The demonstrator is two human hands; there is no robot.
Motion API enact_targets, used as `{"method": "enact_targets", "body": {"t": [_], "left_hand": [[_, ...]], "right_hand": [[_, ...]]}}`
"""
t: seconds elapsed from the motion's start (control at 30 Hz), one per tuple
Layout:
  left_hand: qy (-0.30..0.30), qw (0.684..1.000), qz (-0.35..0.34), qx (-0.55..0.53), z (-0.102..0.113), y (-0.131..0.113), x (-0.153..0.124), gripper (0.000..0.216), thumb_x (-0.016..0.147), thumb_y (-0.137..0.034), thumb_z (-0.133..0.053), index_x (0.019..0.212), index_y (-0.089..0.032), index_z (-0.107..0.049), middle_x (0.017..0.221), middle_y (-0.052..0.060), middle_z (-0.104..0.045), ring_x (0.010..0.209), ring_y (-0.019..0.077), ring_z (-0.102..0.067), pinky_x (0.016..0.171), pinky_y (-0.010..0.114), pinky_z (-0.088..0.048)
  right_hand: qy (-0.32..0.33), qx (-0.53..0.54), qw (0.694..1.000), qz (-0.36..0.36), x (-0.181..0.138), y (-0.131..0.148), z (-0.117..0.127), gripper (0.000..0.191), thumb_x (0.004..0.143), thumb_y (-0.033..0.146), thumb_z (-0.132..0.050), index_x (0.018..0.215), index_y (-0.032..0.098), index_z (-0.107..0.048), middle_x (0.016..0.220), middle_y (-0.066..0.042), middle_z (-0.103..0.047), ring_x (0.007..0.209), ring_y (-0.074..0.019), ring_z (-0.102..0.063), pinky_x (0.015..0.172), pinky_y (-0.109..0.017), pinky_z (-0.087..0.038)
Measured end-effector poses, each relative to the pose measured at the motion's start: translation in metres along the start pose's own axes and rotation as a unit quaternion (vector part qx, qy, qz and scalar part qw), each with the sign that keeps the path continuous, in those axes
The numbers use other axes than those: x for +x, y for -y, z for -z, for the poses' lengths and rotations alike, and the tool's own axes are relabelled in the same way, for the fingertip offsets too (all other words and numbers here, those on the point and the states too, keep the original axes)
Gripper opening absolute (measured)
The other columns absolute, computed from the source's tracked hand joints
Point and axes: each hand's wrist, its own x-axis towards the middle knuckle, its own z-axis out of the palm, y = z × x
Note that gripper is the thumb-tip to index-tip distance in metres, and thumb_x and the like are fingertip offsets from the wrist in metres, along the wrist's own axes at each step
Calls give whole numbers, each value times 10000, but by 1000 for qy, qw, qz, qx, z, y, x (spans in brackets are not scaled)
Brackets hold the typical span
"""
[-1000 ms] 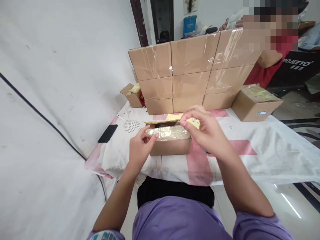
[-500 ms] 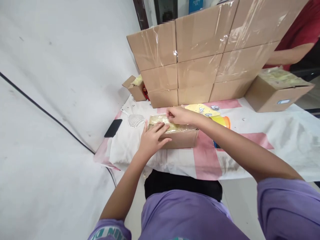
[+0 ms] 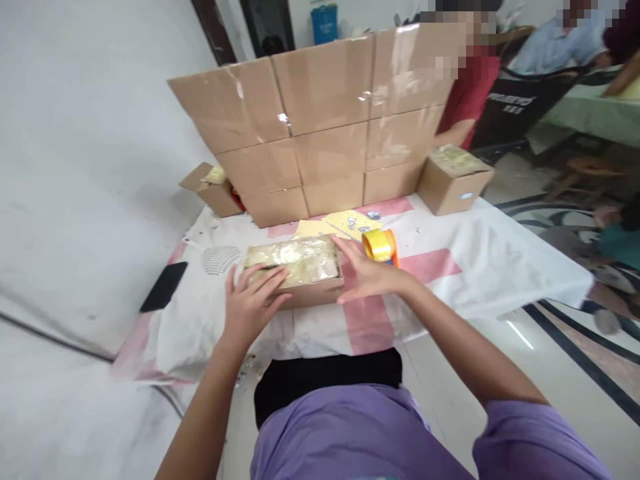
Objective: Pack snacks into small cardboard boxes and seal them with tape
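A small cardboard box (image 3: 315, 294) sits at the near side of the table, its top covered with shiny, yellowish clear tape (image 3: 300, 257). My left hand (image 3: 250, 300) lies with spread fingers over the box's front left part, fingertips on the taped top. At the box's right end is my right hand (image 3: 367, 272), thumb and fingers apart around the corner; whether it presses on the box I cannot tell. Just beyond that hand stands a roll of yellow tape (image 3: 377, 245) with an orange part beside it, partly hidden by the hand.
A tall taped cardboard panel (image 3: 330, 147) rises behind the box. Other boxes stand at its left (image 3: 217, 193) and right (image 3: 453, 187). A black phone-like slab (image 3: 164, 287), a white perforated piece (image 3: 220, 260) and yellow sheets (image 3: 350, 223) lie on the cloth. A person in red (image 3: 473, 93) is behind.
My right hand has left the top of the box, where its fingers were pinched, and opened at the right end. My left hand stays on the box. The view has swung right.
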Motion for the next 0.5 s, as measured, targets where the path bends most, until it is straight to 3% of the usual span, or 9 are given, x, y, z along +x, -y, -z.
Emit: {"method": "enact_targets", "body": {"t": [0.03,0.1,0.17,0.2,0.27,0.37,0.43,0.5], "left_hand": [[-32,999,36,-17,-3,5,-4,527,793,-433,-819,1294,-341,-683,1381,59,-668,1418,354,-472,1270,595,-114],[-80,982,150,-81,-9,13,-11,829,724,-468,-862,1465,-293,-534,1554,113,-495,1488,383,-371,1247,586,-242],[-92,949,252,-164,-9,15,-9,1074,702,-497,-862,1596,-280,-309,1648,153,-327,1477,395,-391,1190,556,-381],[-95,937,272,-199,-6,12,-2,1129,701,-500,-859,1619,-303,-231,1670,150,-275,1460,393,-419,1167,548,-419],[-117,934,232,-245,3,-5,23,1157,685,-499,-867,1615,-374,-190,1698,108,-204,1455,392,-429,1149,543,-450],[-118,946,82,-290,12,-52,83,1138,707,-505,-854,1596,-464,-144,1704,36,-189,1496,367,-375,1159,530,-448],[-89,946,15,-311,6,-85,121,1104,775,-490,-809,1605,-464,-81,1695,44,-217,1513,348,-354,1187,529,-408],[-60,946,-16,-318,-9,-105,145,1081,813,-464,-782,1616,-436,-59,1705,69,-200,1543,350,-290,1214,557,-345]], "right_hand": [[-33,-4,999,7,-4,1,-17,1260,624,455,-900,1619,284,-146,1591,-173,-272,1459,-349,-383,1144,-499,-402],[-82,-5,996,29,-2,4,-43,1192,645,385,-875,1593,251,-164,1494,-173,-301,1438,-325,-394,1173,-476,-382],[-118,-7,992,50,4,9,-54,1109,635,340,-856,1545,262,-227,1424,-149,-314,1411,-314,-406,1176,-465,-389],[-138,-11,988,61,6,13,-52,1088,620,333,-855,1523,281,-250,1409,-138,-314,1407,-322,-399,1175,-476,-391],[-189,-34,978,83,-1,24,-35,1099,579,345,-868,1498,324,-265,1403,-123,-313,1412,-356,-369,1172,-524,-388],[-310,-121,940,79,-38,41,9,1129,546,408,-881,1488,338,-264,1407,-134,-328,1403,-413,-343,1138,-601,-404],[-421,-197,885,31,-78,44,40,1123,568,526,-857,1494,317,-256,1413,-157,-334,1384,-435,-350,1084,-631,-446],[-525,-260,810,-30,-121,36,64,1127,587,637,-816,1496,283,-252,1412,-185,-334,1375,-452,-357,1021,-632,-493]]}}
